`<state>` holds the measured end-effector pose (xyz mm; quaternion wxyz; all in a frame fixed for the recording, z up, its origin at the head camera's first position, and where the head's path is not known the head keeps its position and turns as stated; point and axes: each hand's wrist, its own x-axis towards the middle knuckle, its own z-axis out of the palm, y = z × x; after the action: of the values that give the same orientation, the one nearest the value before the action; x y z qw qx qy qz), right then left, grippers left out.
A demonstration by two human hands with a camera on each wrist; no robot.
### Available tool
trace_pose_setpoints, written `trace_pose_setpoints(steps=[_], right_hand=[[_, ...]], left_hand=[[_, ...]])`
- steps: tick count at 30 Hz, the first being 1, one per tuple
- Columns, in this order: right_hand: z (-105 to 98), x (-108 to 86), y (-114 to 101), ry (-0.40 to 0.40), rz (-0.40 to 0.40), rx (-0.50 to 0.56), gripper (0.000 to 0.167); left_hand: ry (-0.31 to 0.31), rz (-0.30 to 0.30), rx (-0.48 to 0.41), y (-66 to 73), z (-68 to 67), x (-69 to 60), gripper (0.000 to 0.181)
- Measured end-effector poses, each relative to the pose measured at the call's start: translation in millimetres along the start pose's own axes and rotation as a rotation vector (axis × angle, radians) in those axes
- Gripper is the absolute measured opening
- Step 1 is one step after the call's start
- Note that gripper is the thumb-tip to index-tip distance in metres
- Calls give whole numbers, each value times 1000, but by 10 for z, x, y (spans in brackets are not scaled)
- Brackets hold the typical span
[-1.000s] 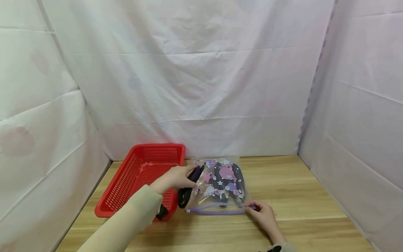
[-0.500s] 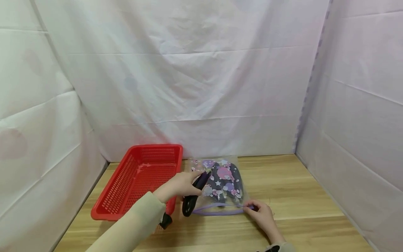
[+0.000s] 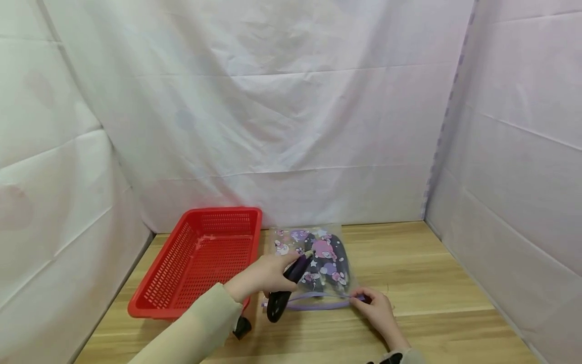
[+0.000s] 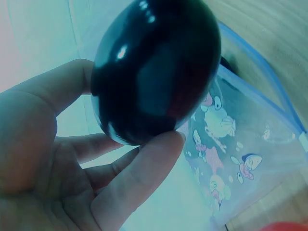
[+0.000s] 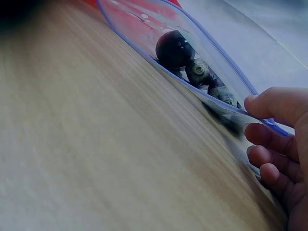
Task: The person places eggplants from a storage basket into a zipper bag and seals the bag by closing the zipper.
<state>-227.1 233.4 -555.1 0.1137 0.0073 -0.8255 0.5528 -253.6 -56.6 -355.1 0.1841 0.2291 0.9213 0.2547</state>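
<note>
A dark, glossy eggplant [image 3: 278, 305] is gripped in my left hand [image 3: 263, 277], tilted above the left part of the clear printed bag [image 3: 324, 250]. Its pale stem end points away over the bag. In the left wrist view, thumb and fingers curl round the eggplant [image 4: 156, 72]. My right hand [image 3: 377, 311] pinches the right end of the bag's purple zip edge [image 3: 318, 306]. The bag lies flat with its mouth parted toward me. Several dark, rounded things [image 5: 175, 49] show inside it in the right wrist view.
Left of the bag stands a red perforated basket [image 3: 159, 283], with no items visible in it. White cloth [image 3: 291, 121] hangs behind and on both sides of the wooden table [image 3: 436, 303].
My left hand has brought the eggplant a little to the right and nearer me, turning its stem end rightward. The right hand keeps its pinch on the bag's edge.
</note>
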Motion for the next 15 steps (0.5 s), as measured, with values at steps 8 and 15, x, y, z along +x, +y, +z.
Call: trace_pose_setpoints(steps=[8,15], right_hand=[[-16,0,-19,-16,56,-15,9],[-24,11,-42,-34,65,-3,7]], left_hand=[[-5,37,61,25,138,-21,77],[-14,91,151,30,282,-70,77]])
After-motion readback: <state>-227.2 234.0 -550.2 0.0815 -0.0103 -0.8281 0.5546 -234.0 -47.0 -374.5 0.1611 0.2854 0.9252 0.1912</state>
